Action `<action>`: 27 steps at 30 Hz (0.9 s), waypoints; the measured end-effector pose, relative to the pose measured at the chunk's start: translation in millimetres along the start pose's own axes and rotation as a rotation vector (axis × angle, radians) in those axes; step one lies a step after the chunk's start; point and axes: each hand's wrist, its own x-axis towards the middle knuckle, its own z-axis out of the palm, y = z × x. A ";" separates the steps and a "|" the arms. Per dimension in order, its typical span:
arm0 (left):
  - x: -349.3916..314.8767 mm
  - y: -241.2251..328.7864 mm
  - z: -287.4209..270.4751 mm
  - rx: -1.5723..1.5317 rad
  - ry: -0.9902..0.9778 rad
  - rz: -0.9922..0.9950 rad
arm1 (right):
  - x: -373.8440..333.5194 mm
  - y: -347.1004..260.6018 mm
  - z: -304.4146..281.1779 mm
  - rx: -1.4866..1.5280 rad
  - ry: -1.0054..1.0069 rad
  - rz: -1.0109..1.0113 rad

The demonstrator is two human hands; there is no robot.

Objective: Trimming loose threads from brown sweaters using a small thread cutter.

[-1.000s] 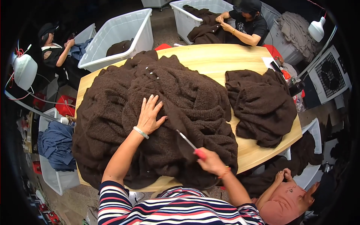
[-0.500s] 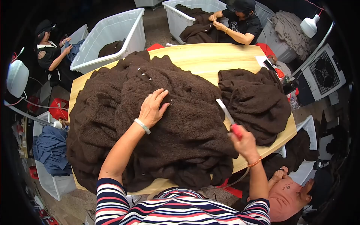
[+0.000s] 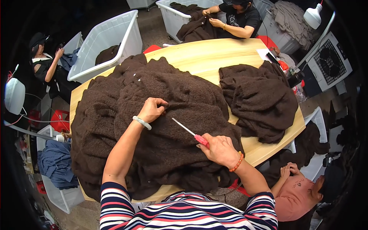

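Observation:
A large heap of dark brown knitted cloth (image 3: 184, 142) with a few small pale buttons covers the left and middle of the table. At the heap's middle my left hand (image 3: 153, 110) is closed, its fingertips pinching a bit of the cloth. My right hand (image 3: 221, 149) grips a red-handled knife (image 3: 201, 140) with a long, narrow metal blade. Its tip points up and left toward the left hand, over the cloth and apart from the fingers. A second, smaller brown cloth pile (image 3: 258, 99) lies at the right of the table.
The wooden table (image 3: 191, 57) has curved edges. Around it stand white bins (image 3: 103, 42), one holding blue cloth (image 3: 57, 163). Lamps (image 3: 312, 16) and a fan (image 3: 329, 61) flank it. Three people sit nearby: far left, far right, and near right (image 3: 295, 195).
My right hand has swung left over the heap with the knife, from the gap between the piles. My left hand has gone from spread flat to pinching cloth. The view shifted slightly.

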 end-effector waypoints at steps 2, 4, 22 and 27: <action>1.2 -4.9 -5.0 -0.039 -0.015 -0.004 | 3.5 -2.6 -0.4 -0.026 0.012 -0.011; 1.9 -3.4 -6.8 -0.259 -0.052 -0.076 | 9.7 -3.6 -1.8 -0.038 0.003 0.018; -0.9 19.6 -54.1 -0.016 -0.208 -0.202 | 12.1 -10.0 -0.9 0.132 0.005 0.027; -0.1 -25.5 -72.4 0.757 -0.084 0.304 | 13.0 -17.5 3.4 0.160 0.015 0.004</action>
